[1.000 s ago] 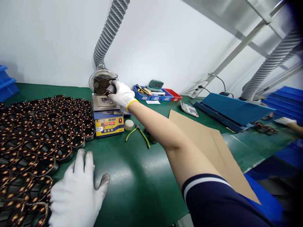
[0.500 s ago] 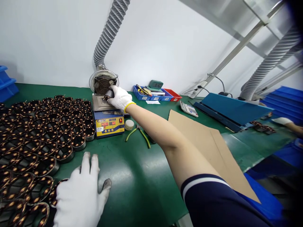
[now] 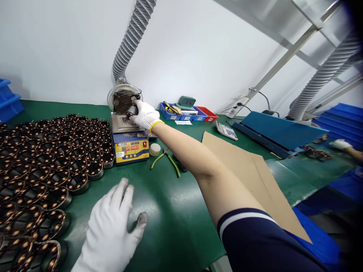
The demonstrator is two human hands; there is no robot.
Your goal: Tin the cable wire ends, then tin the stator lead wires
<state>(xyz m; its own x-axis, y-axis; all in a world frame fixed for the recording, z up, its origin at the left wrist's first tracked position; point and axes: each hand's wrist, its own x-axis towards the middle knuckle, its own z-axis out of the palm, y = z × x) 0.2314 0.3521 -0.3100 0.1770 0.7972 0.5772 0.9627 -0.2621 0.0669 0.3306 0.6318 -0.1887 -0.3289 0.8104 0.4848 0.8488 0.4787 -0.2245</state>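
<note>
Gloved in white, my right hand (image 3: 145, 115) grips a motor stator (image 3: 132, 110), a dark ring partly hidden by the fingers, over the solder pot (image 3: 131, 148). The stator is tilted at the pot's metal top, and I cannot tell whether it touches. Behind it stands a round fan grille (image 3: 124, 101) on a grey duct. My left hand (image 3: 113, 226), also gloved, hovers above the green table with fingers apart and nothing in it. To its left, many stators (image 3: 78, 181) with copper windings stand in close rows.
Green-handled cutters (image 3: 166, 160) and a small white round jar (image 3: 154, 149) lie right of the pot. Behind are blue and red bins (image 3: 170, 113). A cardboard sheet (image 3: 241, 166), a calculator (image 3: 226, 130) and a blue metal fixture (image 3: 280, 130) lie rightward. A co-worker's gloved hand (image 3: 342, 144) shows far right.
My left hand has moved right, away from the stators. My right hand keeps its place at the pot with the stator. The co-worker's hand has shifted slightly.
</note>
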